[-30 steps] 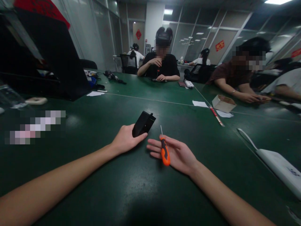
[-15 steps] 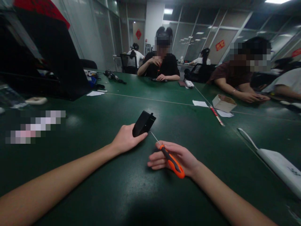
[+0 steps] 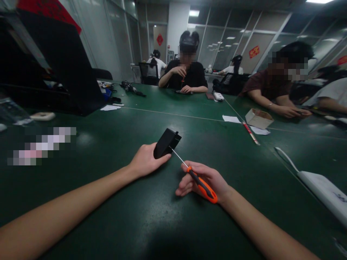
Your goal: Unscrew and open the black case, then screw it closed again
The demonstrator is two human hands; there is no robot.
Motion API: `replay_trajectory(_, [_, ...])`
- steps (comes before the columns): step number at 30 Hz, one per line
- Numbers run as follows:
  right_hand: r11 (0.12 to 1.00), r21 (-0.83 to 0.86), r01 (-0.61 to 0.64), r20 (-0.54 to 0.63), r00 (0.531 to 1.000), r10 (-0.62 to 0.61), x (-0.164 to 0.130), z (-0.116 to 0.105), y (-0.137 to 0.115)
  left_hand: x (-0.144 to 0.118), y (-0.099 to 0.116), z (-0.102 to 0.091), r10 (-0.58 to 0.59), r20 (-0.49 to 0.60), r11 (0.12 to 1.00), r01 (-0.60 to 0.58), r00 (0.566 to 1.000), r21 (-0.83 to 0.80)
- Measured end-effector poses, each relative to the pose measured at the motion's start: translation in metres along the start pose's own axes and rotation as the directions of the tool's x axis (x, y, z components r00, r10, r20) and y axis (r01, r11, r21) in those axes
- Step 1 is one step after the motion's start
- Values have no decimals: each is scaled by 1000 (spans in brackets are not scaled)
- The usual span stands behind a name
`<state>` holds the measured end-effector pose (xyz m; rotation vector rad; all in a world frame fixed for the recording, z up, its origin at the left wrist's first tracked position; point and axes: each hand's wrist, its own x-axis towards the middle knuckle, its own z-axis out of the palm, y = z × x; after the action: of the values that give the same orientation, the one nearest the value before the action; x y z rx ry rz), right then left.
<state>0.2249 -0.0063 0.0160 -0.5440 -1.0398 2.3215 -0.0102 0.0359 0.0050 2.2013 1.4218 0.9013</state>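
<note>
In the middle of the view, my left hand (image 3: 146,160) is closed round the lower end of a black box-shaped case (image 3: 166,142), thumb along its near side. The case is tilted, with a small knob at its upper right corner. My right hand (image 3: 204,177) holds a screwdriver (image 3: 202,186) with an orange and dark grey handle, gripped between thumb and fingers. Its thin metal shaft points up and left, and the tip meets the near face of the case. I cannot make out a screw there.
A white power strip (image 3: 322,187) with a cord lies at the right on the green table (image 3: 121,216). Farther off are an open box (image 3: 258,118), a red-and-white stick (image 3: 251,133) and paper slips. A black panel (image 3: 62,57) stands at the left. Other people sit across the table.
The screwdriver has shifted slightly right, its tip now a little higher and farther left on the case. My right fingers have curled in more. The case has moved slightly right.
</note>
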Motion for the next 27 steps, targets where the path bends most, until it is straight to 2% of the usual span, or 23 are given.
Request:
replay_trajectory(6, [1000, -9, 5, 9, 1000, -5, 0, 2, 0, 0, 0, 0, 27, -1, 999, -27, 1000, 39])
replay_trajectory(12, [999, -33, -11, -38, 999, 9, 1, 1, 0, 1, 0, 0, 12, -5, 999, -12, 1000, 42])
replay_trajectory(27, [1000, -21, -11, 8, 1000, 11, 2, -1, 2, 1, 1, 0, 15, 0, 999, -15, 1000, 43])
